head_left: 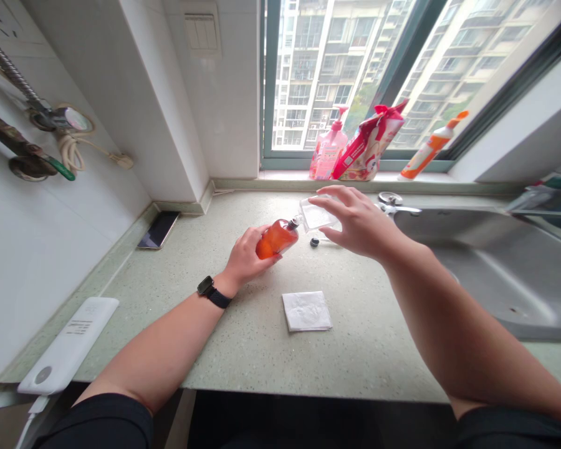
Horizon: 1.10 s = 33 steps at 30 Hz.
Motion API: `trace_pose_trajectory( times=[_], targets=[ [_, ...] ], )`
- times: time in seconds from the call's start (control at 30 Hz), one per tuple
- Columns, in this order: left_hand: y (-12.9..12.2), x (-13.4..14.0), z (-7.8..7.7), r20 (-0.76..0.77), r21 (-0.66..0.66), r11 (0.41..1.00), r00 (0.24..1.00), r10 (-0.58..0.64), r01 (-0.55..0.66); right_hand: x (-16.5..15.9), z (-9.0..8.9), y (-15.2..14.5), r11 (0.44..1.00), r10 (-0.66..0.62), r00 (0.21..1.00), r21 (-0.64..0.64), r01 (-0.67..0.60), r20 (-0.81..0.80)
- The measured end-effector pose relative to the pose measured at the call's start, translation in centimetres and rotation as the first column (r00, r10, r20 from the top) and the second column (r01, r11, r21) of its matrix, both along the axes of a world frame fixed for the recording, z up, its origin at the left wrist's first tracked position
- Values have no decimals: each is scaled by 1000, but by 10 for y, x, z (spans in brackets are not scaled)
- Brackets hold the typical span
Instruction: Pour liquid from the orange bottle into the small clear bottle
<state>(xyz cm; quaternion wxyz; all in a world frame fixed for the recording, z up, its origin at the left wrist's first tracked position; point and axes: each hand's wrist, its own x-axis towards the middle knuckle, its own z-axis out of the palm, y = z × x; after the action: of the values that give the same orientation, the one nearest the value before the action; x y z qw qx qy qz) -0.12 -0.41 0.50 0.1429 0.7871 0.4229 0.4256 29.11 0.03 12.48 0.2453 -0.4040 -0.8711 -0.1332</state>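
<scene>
My left hand (249,255) is wrapped round an orange-amber bottle (275,240), tilted with its neck up and to the right. In my right hand (362,224) is a clear, flat-sided bottle (318,215), tipped so its mouth meets or nearly meets the neck of the amber one. Whether liquid passes between them is too small to tell. A small black cap (314,242) lies on the counter just below the clear bottle, with a thin stem beside it running toward my right thumb. Nearer to me, a folded white tissue (307,310) lies flat.
A steel sink (486,262) with a tap (397,204) is at the right. On the windowsill stand a pink pump bottle (328,149), a red bag (369,146) and an orange-white bottle (427,153). A phone (159,229) and a white power bank (70,343) lie on the left.
</scene>
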Motion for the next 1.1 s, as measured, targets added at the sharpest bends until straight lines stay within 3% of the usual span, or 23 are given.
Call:
trace_pose_trajectory(
  times=[0.3,1.1],
  targets=[
    [2,-1,0,2,-16,1000,1000,18,-18,-1,9,5,1000,14,992,11,-15,127],
    [2,-1,-1,-11,-5,1000,1000,23,-23,-1,22,1,1000,-9,962,4,8,272]
  ],
)
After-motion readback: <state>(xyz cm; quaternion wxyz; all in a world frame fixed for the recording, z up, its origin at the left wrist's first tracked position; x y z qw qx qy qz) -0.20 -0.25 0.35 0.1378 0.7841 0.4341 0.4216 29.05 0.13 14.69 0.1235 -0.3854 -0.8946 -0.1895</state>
